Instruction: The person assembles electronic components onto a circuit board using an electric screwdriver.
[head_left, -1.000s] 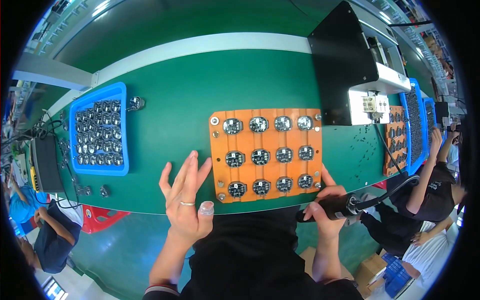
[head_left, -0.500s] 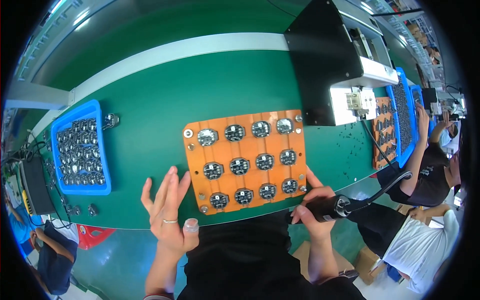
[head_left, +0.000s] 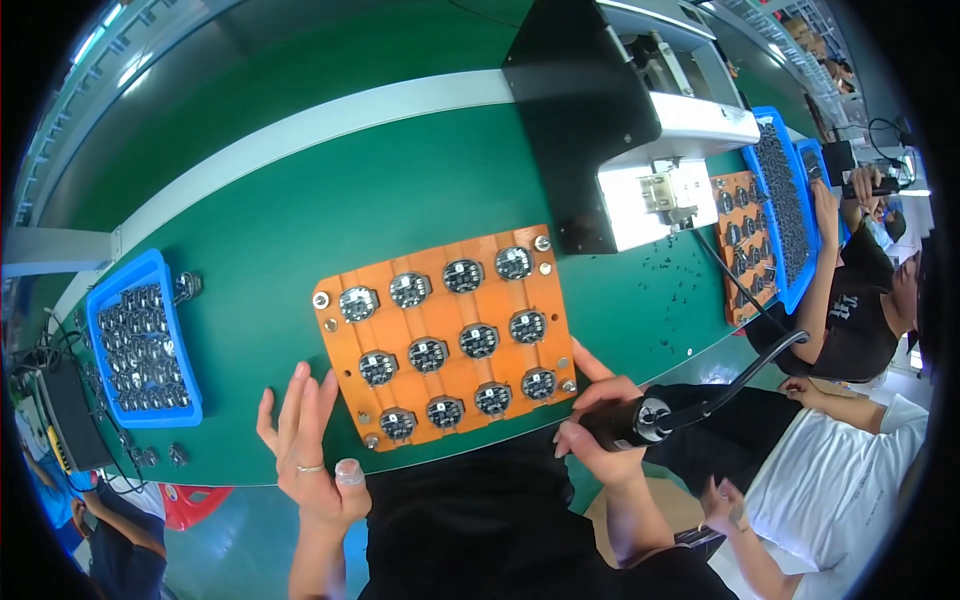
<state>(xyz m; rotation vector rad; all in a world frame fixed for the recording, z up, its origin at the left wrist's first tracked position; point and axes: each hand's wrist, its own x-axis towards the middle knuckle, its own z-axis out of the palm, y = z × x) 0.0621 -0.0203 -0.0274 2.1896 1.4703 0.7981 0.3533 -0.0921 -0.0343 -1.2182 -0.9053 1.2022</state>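
Orange jig (head_left: 445, 335) lies on the green bench (head_left: 280, 230); left hand (head_left: 305, 450) rests open beside it, right hand (head_left: 600, 425) grips a black screwdriver (head_left: 625, 425).

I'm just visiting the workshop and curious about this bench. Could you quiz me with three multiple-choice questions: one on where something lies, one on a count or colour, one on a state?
1. Where is the blue tray relative to the orange board?
A. to its left
B. on top of it
C. under it

2. How many round dark parts sit on the orange board?
A. six
B. twelve
C. twenty

3. What is the right hand doing?
A. lying flat and empty
B. gripping a black tool
C. holding a cup

Answers: 1 A, the tray lies at the far left of the green table. 2 B, three rows of four. 3 B, its fingers wrap around the corded tool, while the left hand is open.
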